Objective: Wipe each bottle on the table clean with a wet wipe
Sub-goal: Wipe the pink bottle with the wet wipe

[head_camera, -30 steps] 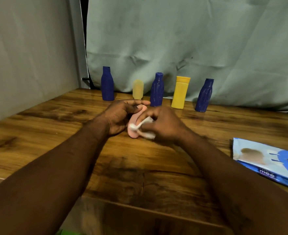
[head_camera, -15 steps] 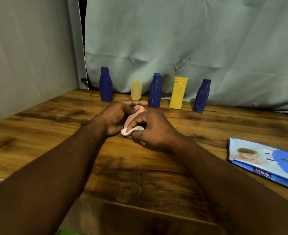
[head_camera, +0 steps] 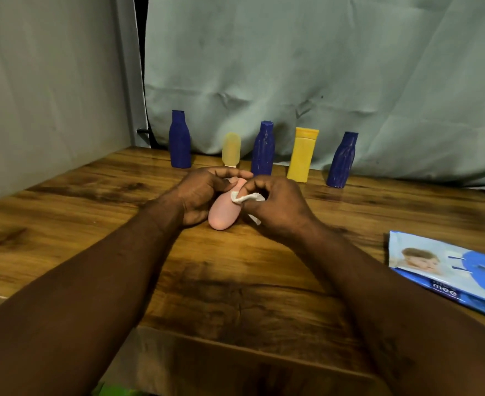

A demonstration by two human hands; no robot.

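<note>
pink bottle (head_camera: 223, 210) is gripped by the left hand (head_camera: 200, 195) while the wet wipe (head_camera: 242, 198) is pinched in the right hand (head_camera: 275, 208) (probably light, slick plastic, best held round its body)

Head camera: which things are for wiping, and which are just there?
For the job: pink bottle, wet wipe, left blue bottle, middle blue bottle, right blue bottle, pale yellow bottle, bright yellow bottle, wipes pack.
Just there: grey curtain, green thing.

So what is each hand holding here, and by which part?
The left hand grips the pink bottle by its far end. The right hand pinches the bunched wet wipe against the bottle's upper side.
</note>
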